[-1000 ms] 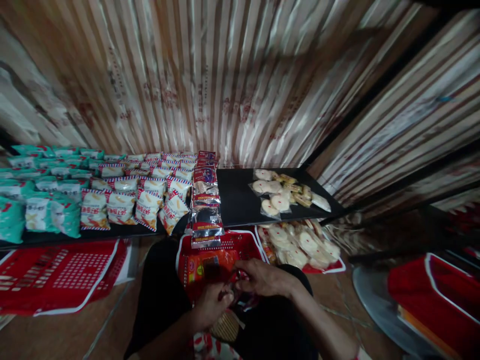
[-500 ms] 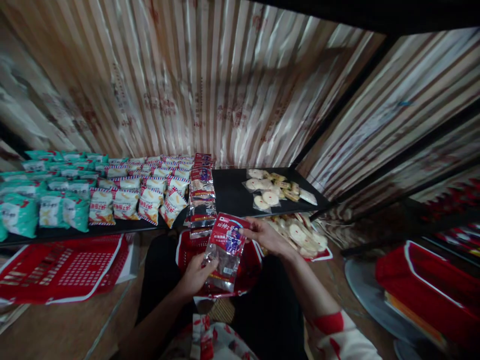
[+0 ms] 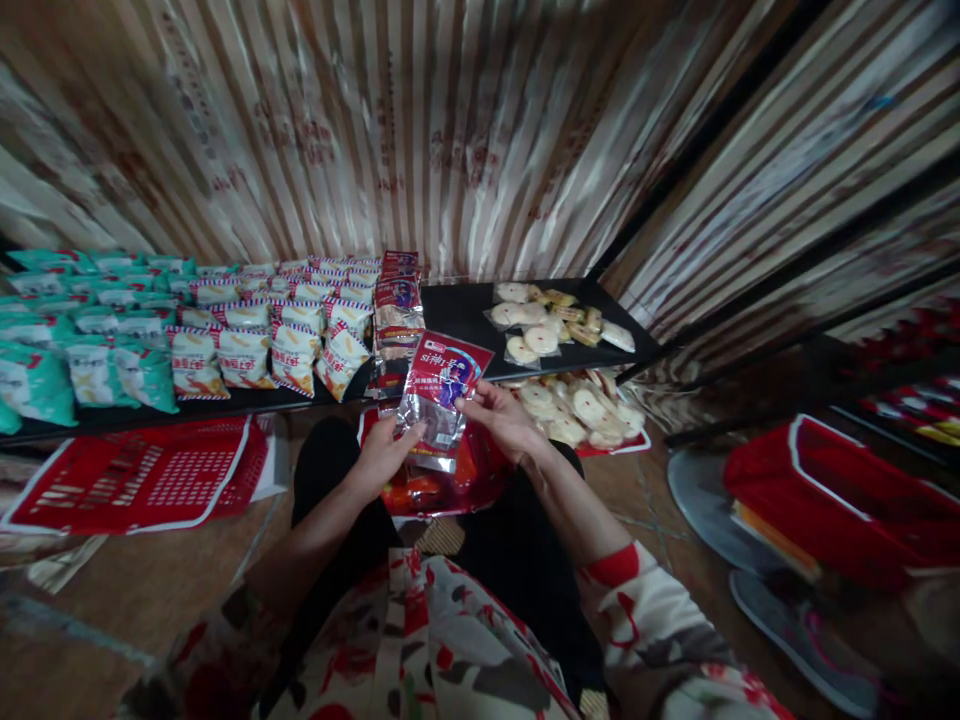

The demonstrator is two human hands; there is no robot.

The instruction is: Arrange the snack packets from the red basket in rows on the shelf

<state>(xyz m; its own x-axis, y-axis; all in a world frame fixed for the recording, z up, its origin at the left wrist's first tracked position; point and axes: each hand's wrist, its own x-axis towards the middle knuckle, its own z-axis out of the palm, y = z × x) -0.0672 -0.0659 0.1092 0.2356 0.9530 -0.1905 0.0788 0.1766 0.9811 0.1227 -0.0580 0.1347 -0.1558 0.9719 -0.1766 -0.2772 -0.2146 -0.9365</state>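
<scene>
Both hands hold one red-and-clear snack packet point(image 3: 444, 385), tilted, in front of the shelf edge. My left hand point(image 3: 386, 455) grips its lower left side, thumb on the front. At its right edge my right hand point(image 3: 501, 415) pinches it between thumb and fingers. Behind it, a row of similar red packets point(image 3: 397, 300) stands on the black shelf point(image 3: 461, 310). Below the packet and between my knees sits a red basket point(image 3: 450, 495) with red packaging inside.
White shrimp-snack bags point(image 3: 246, 358) and teal bags point(image 3: 146, 375) fill the shelf's left side. Round pale packaged items point(image 3: 536, 338) lie at the right, with more below point(image 3: 592, 410). Red baskets stand at left point(image 3: 195, 475) and right point(image 3: 840, 490). A person's shoe point(image 3: 806, 635) is at lower right.
The view has tipped downward, so the shelf and hands appear higher. Both hands keep hold of the packet. More of the red packaging in the basket shows, and a shoe has appeared at right.
</scene>
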